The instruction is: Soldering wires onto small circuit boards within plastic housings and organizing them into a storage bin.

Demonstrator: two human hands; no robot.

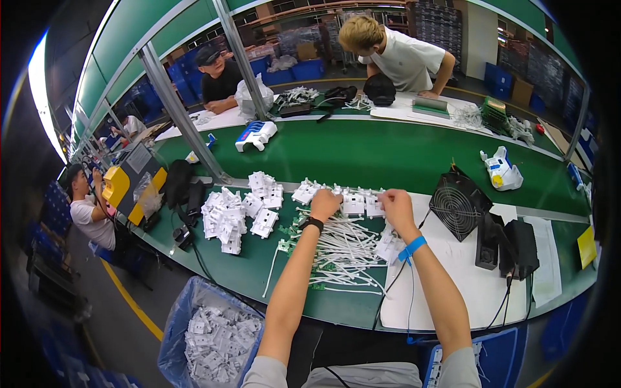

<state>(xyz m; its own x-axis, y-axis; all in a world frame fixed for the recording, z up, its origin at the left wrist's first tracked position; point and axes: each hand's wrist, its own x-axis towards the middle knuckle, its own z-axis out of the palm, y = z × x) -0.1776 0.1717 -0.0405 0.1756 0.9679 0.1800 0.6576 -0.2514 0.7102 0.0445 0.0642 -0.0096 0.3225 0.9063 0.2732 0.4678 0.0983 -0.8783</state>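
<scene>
We saw a blue-lined bin (pixel 178 323) full of white plastic parts (pixel 220 343). Our left hand (pixel 325 204) and right hand (pixel 396 205) closed on white parts (pixel 354 204) in a row running left to right.

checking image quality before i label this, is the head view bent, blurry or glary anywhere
Head view: strong fisheye, so the green table edge and metal posts curve toward the rim, with black corners; a bright light strip glares at far left; both the left hand and right hand and the white plastic parts are sharp; lighting is even, shadows soft.
</scene>
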